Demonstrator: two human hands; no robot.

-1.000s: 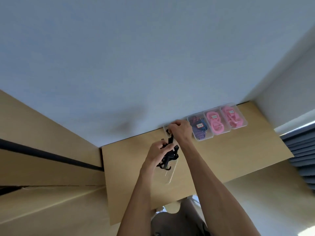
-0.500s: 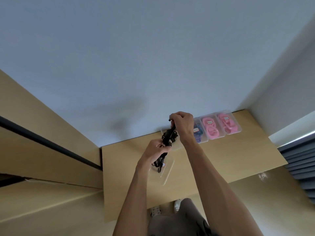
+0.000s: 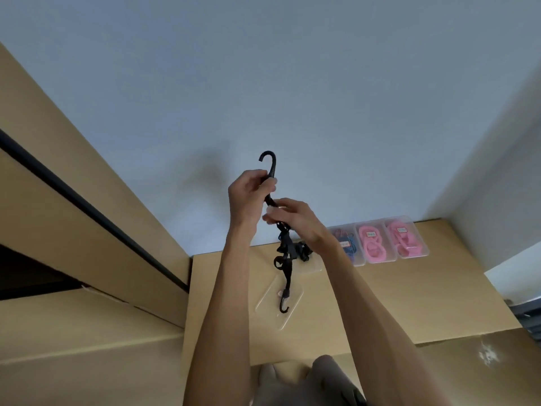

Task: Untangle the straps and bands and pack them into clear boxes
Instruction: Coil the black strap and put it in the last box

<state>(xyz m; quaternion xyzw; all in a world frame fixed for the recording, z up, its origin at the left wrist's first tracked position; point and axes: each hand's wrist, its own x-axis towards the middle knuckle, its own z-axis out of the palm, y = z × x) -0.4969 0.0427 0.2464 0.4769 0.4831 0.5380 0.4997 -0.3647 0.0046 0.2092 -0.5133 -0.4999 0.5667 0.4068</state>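
A black strap with hooks (image 3: 286, 253) hangs in the air above the wooden table (image 3: 380, 300). My left hand (image 3: 247, 194) grips its upper end just below the top hook (image 3: 269, 162). Just lower, my right hand (image 3: 292, 219) pinches the same strap. The tangled lower part dangles down, and its bottom hook (image 3: 283, 307) hangs over a clear lid (image 3: 265, 304) lying flat on the table. A clear box (image 3: 314, 266) sits behind the strap against the wall, mostly hidden by my right wrist.
Three closed clear boxes stand in a row along the wall: one with blue and dark bands (image 3: 348, 244), two with pink bands (image 3: 371, 241) (image 3: 405, 237). Tan panels stand to the left. The table's front edge runs just above my knee.
Both hands have risen from the table, lifting the black strap high. The left hand has shifted to the top end, so the top hook now sticks up clear. The camera tilted up.
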